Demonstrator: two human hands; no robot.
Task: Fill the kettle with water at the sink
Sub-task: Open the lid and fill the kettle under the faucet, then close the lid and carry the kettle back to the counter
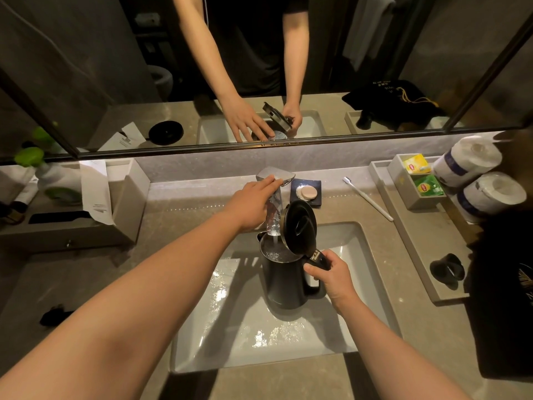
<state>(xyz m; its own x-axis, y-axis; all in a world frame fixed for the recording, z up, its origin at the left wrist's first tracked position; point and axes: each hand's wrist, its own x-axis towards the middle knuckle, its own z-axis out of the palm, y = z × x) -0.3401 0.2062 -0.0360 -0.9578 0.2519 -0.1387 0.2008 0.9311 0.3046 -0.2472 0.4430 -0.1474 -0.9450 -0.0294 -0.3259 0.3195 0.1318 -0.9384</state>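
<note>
A dark grey kettle [284, 281] stands upright in the white sink [360, 255], its lid [300, 226] flipped up. My right hand [331, 274] grips the kettle's handle. A chrome tap [274, 197] reaches over the kettle's mouth, and a thin stream of water runs from it into the kettle. My left hand [252, 202] rests on the tap's lever, fingers curled over it. Water glistens on the sink's floor around the kettle.
A soap dish [306, 193] sits right of the tap, a toothbrush [367, 197] further right. A tray with tea bags [419, 176] and paper rolls [473, 174] lines the right side. A tissue box [127, 194] stands left. The mirror [259, 67] is directly ahead.
</note>
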